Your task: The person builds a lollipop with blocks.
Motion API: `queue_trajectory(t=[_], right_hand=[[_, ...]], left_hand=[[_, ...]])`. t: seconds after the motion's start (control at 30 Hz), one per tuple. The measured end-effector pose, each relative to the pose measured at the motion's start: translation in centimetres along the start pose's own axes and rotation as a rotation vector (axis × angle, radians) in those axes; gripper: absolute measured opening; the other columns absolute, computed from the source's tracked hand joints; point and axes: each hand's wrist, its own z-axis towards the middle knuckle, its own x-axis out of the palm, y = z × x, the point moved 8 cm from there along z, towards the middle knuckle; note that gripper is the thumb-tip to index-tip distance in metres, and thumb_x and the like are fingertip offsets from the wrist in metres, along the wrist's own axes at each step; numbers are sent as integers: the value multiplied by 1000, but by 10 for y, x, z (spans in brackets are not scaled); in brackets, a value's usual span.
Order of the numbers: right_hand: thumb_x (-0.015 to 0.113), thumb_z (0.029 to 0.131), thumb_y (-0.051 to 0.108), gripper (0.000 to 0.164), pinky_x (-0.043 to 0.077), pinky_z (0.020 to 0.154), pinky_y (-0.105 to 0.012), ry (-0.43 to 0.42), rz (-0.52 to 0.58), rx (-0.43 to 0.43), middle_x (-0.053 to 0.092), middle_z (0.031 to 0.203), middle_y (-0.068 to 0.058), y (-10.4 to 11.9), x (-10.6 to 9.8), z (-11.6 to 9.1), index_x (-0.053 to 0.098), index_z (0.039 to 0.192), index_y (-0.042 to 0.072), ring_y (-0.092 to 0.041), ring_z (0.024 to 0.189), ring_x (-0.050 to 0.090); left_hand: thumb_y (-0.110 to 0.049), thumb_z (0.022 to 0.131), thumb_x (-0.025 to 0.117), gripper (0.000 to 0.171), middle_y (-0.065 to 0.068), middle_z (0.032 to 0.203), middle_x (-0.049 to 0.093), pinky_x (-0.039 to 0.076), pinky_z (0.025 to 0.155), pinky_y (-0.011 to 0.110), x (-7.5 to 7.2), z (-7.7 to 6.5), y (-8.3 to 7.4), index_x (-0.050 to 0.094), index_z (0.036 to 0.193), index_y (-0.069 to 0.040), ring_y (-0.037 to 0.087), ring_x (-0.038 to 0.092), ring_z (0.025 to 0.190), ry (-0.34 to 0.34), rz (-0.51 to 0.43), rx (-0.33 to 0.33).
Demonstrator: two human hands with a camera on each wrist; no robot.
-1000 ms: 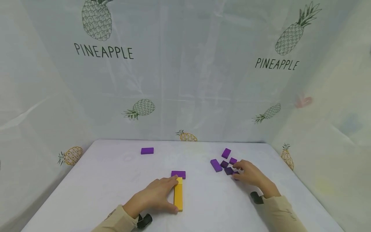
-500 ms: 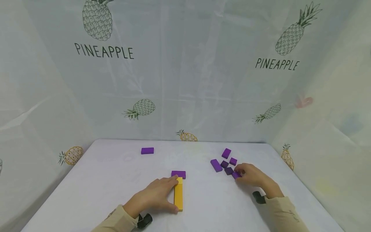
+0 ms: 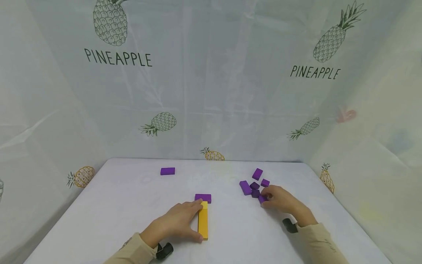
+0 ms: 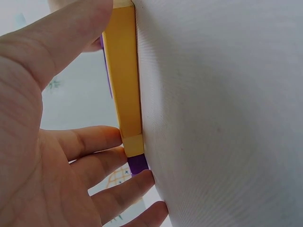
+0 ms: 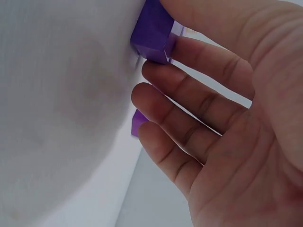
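Observation:
My left hand (image 3: 178, 222) holds a long yellow block (image 3: 203, 225) lengthwise, thumb at its near end and fingers at the far end. A short yellow block (image 3: 204, 205) continues its line, and beyond that a purple block (image 3: 203, 198) lies crosswise. In the left wrist view the thumb covers one end of the long yellow block (image 4: 124, 71). On the right, my right hand (image 3: 282, 200) pinches a small purple block (image 3: 262, 199) between thumb and fingers, close over the table. Two dark purple blocks, the nearer one (image 3: 255, 193) right beside it, sit to its left.
More purple blocks surround the right hand's group: a longer one (image 3: 245, 187), one behind (image 3: 257, 174) and a small one (image 3: 265, 182). Another purple block (image 3: 167, 171) lies at the back left. A pineapple-print curtain (image 3: 217, 91) encloses the white table (image 3: 132, 205).
My right hand first closed on the small purple block, then shifted it left. The dark purple blocks beside it have slid left too. The left hand has stayed in place.

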Motion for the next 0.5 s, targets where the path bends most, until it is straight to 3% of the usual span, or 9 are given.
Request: queue_trajectory(t=[0.13,0.5], right_hand=[[79,77,21,27,48,79,-38,2,-11,-15,61,89,5,10,5,2,69,100,11,-16,83,52],[77,79,25,24,46,67,-29,-12,-92,-161,57,80,11,51,20,9,69,96,11,-9,73,50]], left_hand=[[-69,67,71,97,4,153,33,33,106,54,-1,-1,-1,45,142,-13,29,39,133,6,-2,-2],[-69,67,71,97,4,153,33,33,106,52,-2,-1,-2,45,142,-13,29,39,133,13,0,-3]])
